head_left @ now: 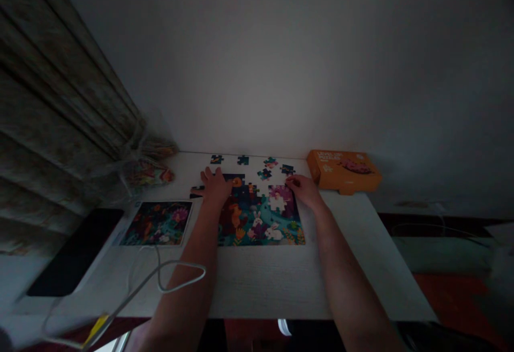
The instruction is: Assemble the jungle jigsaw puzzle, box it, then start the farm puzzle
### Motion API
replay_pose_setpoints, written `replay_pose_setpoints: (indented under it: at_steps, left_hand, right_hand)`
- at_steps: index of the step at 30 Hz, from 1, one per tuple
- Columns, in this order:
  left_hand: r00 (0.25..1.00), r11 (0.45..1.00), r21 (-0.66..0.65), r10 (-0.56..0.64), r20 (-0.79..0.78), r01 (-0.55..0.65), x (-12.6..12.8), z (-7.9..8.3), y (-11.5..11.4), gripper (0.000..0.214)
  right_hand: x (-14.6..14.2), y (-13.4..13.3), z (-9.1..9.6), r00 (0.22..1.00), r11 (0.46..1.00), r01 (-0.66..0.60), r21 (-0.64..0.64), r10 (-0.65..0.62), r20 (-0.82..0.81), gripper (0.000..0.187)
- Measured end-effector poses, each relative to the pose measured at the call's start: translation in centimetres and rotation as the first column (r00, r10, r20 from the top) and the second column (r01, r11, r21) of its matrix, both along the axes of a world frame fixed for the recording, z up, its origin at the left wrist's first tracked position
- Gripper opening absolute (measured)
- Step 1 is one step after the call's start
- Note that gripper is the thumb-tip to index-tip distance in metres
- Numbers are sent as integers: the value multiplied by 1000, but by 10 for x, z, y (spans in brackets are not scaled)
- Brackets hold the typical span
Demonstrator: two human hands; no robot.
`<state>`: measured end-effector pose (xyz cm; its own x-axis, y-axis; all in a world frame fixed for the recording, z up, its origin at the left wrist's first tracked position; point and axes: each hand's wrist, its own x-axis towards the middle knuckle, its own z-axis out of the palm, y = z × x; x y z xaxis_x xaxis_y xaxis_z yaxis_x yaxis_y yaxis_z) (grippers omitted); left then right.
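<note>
A partly joined jigsaw puzzle (249,218) with rabbits, a fox-like animal and plants lies on the white table, with a gap in its purple upper right part. Across its upper left rests my left hand (216,187), open, fingers spread. My right hand (304,190) is closed in a pinch at the puzzle's upper right corner; what its fingertips hold, if anything, is too dark to make out. Just above the puzzle lie several loose puzzle pieces (264,174). One dark piece (196,192) is left of my left hand, partly hidden.
A printed reference picture (157,223) lies left of the puzzle, near a black tablet-like slab (76,252). White cable (181,262) loops over the front left. An orange puzzle box (344,171) stands back right. Plastic-wrapped items (150,172) sit by the curtain (52,100).
</note>
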<state>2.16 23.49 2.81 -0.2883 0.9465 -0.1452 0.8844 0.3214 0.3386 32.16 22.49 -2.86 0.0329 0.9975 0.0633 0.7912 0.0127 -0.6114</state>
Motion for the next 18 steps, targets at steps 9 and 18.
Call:
replay_pose_setpoints:
  at_steps: [9,18]
  left_hand:
    - [997,997,26,-71,-30,71,-17,-21,21,67]
    - [944,936,143,-306,-121,322,-20,-29,77,59]
  right_hand:
    - [-7,-3,7,999,999,32,15,-32,22,19]
    - [-7,-1,10,999,1000,8,-3,-8,46,19]
